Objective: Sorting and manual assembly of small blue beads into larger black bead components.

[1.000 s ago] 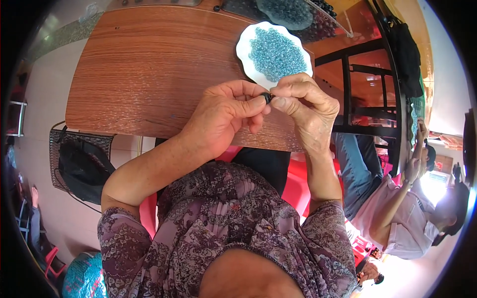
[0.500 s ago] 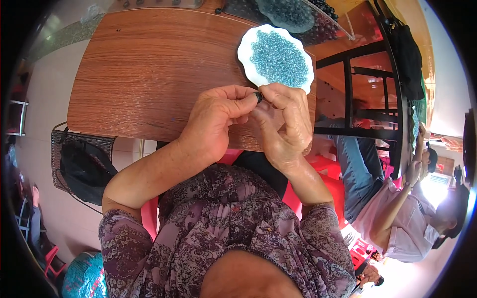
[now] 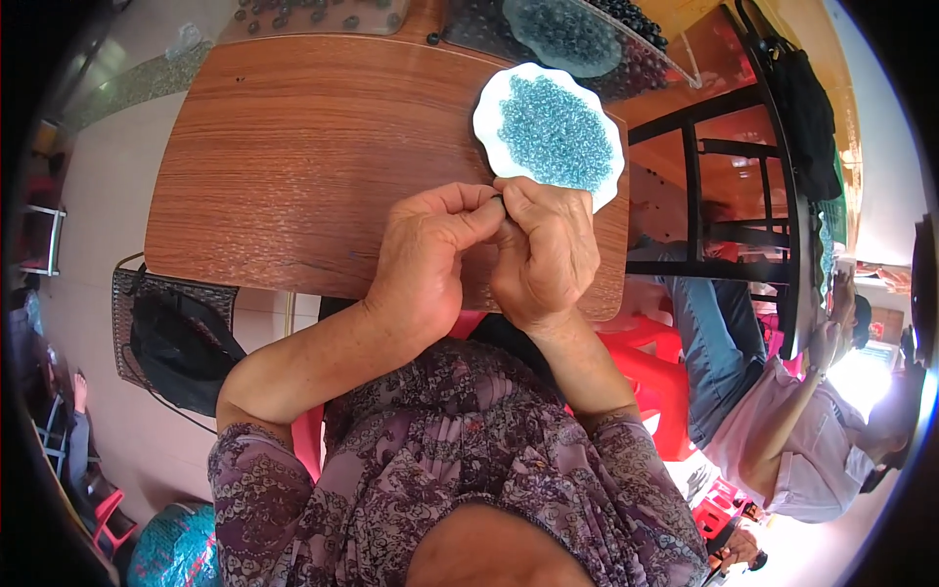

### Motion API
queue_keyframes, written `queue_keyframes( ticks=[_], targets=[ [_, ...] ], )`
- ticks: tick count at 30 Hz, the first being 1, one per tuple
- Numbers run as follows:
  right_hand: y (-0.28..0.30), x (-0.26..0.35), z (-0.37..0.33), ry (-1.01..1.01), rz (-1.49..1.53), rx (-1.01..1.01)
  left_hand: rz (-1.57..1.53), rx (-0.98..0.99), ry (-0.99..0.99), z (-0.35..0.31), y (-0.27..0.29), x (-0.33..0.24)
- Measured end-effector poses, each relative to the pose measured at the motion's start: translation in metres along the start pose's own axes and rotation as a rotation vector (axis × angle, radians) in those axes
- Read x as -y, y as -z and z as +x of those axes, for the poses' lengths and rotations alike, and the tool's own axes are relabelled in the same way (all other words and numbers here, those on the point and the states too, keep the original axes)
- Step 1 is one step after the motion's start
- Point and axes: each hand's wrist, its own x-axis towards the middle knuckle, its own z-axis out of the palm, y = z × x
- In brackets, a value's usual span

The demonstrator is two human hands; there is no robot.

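Note:
My left hand (image 3: pixel 423 256) and my right hand (image 3: pixel 550 252) meet over the near part of a brown wood-grain table (image 3: pixel 293 166). Pinched between their thumbs and fingertips is a small black bead-like piece (image 3: pixel 498 199), mostly covered by the fingers. Just beyond my right hand stands a white scallop-edged plate (image 3: pixel 486 122), heaped with small clear blue-green beads (image 3: pixel 553 132). The knuckles of my right hand overlap the plate's near rim in the picture.
At the far edge are a clear tray (image 3: pixel 333 27) with several dark beads and another container (image 3: pixel 469 49) of dark beads. One loose black bead (image 3: pixel 433 38) lies between them. A black bag (image 3: pixel 181 338) rests on a chair at left. Another person (image 3: pixel 812 440) sits at right.
The fingertips have closed in tighter, so less of the black piece shows. My right hand has turned slightly inward. The table and plate appear slightly lower in the view.

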Motion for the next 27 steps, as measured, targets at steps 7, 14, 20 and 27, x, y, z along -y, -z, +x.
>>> queue_keyframes(
  ticks=[7,14,20,27],
  targets=[
    [-0.010,-0.003,0.001,-0.044,0.057,-0.034,0.018,0.003,-0.103,0.005,0.000,-0.004],
    [-0.007,0.005,0.013,-0.132,0.071,0.014,-0.012,0.053,-0.115,0.005,0.002,-0.012],
    [-0.011,0.003,0.015,-0.096,0.004,0.034,-0.054,0.075,-0.087,0.008,0.006,-0.014],
    [-0.013,0.003,0.013,-0.143,0.026,0.029,-0.019,0.069,-0.096,0.007,0.004,-0.017]
  ],
)
